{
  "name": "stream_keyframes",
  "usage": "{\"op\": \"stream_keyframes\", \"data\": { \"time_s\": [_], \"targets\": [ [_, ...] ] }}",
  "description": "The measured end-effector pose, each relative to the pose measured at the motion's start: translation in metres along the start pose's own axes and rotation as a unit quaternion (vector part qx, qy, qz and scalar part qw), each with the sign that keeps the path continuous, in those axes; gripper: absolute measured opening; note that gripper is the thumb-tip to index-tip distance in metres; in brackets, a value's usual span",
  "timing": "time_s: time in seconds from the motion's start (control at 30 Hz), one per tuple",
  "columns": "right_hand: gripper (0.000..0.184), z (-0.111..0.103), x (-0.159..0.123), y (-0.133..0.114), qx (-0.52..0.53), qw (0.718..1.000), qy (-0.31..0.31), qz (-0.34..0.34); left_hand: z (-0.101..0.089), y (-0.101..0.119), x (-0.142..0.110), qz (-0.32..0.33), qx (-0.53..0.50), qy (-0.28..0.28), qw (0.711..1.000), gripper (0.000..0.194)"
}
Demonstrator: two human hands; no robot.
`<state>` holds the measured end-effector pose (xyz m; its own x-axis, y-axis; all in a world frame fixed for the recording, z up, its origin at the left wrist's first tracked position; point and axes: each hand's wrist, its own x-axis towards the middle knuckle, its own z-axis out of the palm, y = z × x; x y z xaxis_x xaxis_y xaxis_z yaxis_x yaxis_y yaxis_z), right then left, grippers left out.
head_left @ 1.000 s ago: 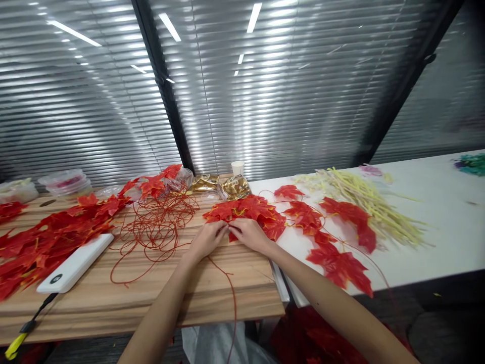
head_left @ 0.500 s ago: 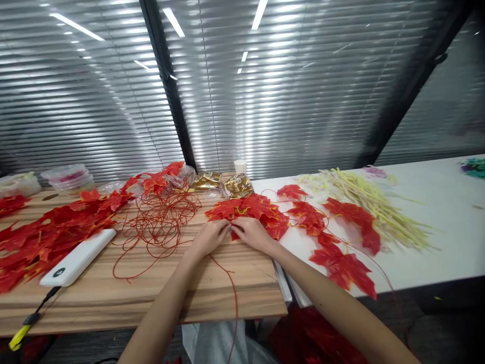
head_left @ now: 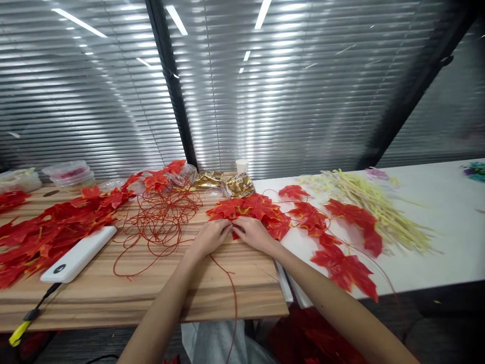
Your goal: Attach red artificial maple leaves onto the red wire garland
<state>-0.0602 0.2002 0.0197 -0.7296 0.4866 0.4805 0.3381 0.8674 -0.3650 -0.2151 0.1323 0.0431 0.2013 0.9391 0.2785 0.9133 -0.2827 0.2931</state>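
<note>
My left hand (head_left: 213, 236) and my right hand (head_left: 253, 232) meet at the near edge of a cluster of red artificial maple leaves (head_left: 261, 206), with thumbs and fingers pinched together. A thin red cord (head_left: 234, 290) comes out from under my left hand and hangs over the table's front edge. My left fingers are closed where this cord runs in. Right beside them, my right fingertips are closed on something small against the leaves, hidden by the fingers. More leaves on cord (head_left: 347, 269) trail off to the right.
A tangle of red cord (head_left: 159, 217) lies left of my hands, beside a white power bank (head_left: 79, 254) and a heap of maple leaves (head_left: 49, 232). Gold packets (head_left: 239, 185) and a paper cup (head_left: 241, 166) stand behind. Pale yellow strips (head_left: 373, 207) lie on the white table (head_left: 450, 222).
Both hands keep the same pinched position at the leaves. The view has shifted very slightly; nothing else has visibly moved.
</note>
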Motion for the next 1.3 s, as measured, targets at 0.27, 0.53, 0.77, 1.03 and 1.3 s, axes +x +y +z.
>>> {"op": "stream_keyframes", "data": {
  "time_s": [0.27,0.53,0.77,1.03,1.3],
  "targets": [
    [0.014,-0.0011,-0.0001,-0.0003,-0.013,1.0,-0.008,0.0,0.0003,-0.0007,0.0003,0.004,-0.004,-0.002,1.0,0.024],
    [0.013,-0.0005,-0.0001,0.0006,-0.014,1.0,-0.006,0.0,0.0004,-0.0005,0.0005,0.0,-0.011,-0.001,1.0,0.023],
    [0.014,0.0005,-0.0001,0.0014,-0.016,1.0,-0.01,-0.005,0.001,-0.0011,0.0006,-0.002,-0.01,-0.005,1.0,0.023],
    [0.012,-0.0013,-0.0003,-0.0002,-0.01,1.0,-0.023,-0.007,0.0018,-0.0023,0.0011,0.004,-0.012,-0.015,1.0,0.022],
    [0.014,-0.002,-0.0006,-0.0002,-0.008,1.0,-0.027,-0.005,0.0005,-0.001,0.0013,-0.002,-0.013,-0.014,1.0,0.025]
  ]
}}
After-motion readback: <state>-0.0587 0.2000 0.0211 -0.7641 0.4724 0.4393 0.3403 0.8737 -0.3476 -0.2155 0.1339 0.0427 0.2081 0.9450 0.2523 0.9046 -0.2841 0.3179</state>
